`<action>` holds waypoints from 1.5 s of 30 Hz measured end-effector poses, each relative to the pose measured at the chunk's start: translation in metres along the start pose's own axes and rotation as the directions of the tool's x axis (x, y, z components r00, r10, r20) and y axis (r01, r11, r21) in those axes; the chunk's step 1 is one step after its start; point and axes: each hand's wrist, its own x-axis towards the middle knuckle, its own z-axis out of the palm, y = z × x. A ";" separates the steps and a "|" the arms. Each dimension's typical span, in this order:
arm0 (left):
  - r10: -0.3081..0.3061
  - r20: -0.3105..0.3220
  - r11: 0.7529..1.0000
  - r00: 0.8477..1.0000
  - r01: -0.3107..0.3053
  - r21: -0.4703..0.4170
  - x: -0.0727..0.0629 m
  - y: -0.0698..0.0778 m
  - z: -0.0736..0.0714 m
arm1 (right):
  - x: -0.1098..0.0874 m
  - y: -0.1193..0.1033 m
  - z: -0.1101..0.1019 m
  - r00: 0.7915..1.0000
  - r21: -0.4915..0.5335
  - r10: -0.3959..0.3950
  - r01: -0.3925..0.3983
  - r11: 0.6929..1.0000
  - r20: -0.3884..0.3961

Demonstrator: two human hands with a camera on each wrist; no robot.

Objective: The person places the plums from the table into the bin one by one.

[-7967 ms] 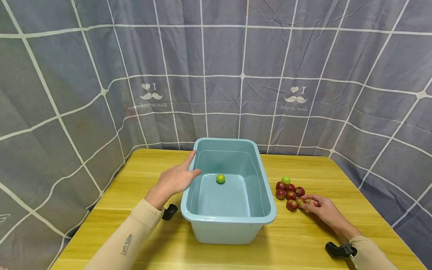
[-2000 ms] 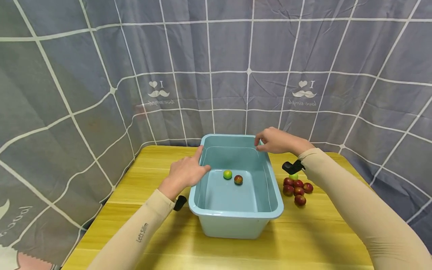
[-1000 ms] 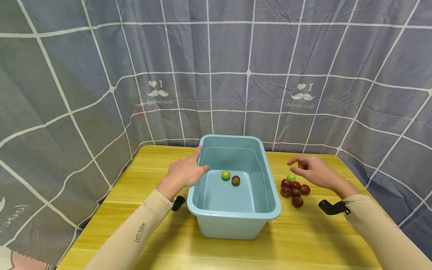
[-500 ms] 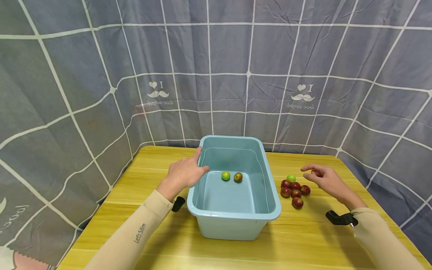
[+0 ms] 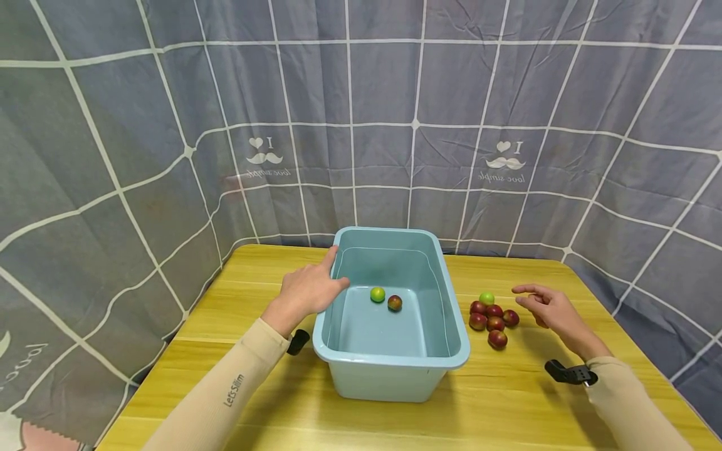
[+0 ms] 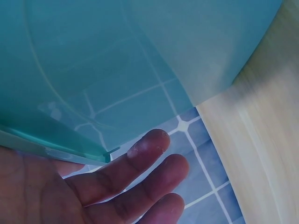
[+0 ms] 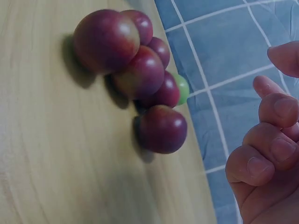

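A pale blue plastic tub stands on the table, holding a small round green fruit and a red-green plum on its floor. My left hand rests on the tub's left rim, index finger laid along it and thumb over the inner side. In the left wrist view, the other fingers hang outside the wall. To the tub's right, several dark red plums lie clustered, with a green fruit behind them. My right hand hovers right of this cluster, fingers loosely bent, holding nothing.
The wooden table carries the tub near its middle. A grey curtain with white grid lines surrounds the table's back and sides. Black wrist cameras sit at both cuffs.
Eight seconds ago my right hand pinched a plum at the cluster; that plum now lies in the tub. The right hand has returned past the cluster, and the tubbed plum has rolled slightly.
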 end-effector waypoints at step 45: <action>0.007 0.003 0.999 1.000 -0.007 -0.041 -0.001 -0.002 0.000 | 0.003 0.051 0.017 0.980 -0.081 0.196 -0.194 0.978 0.023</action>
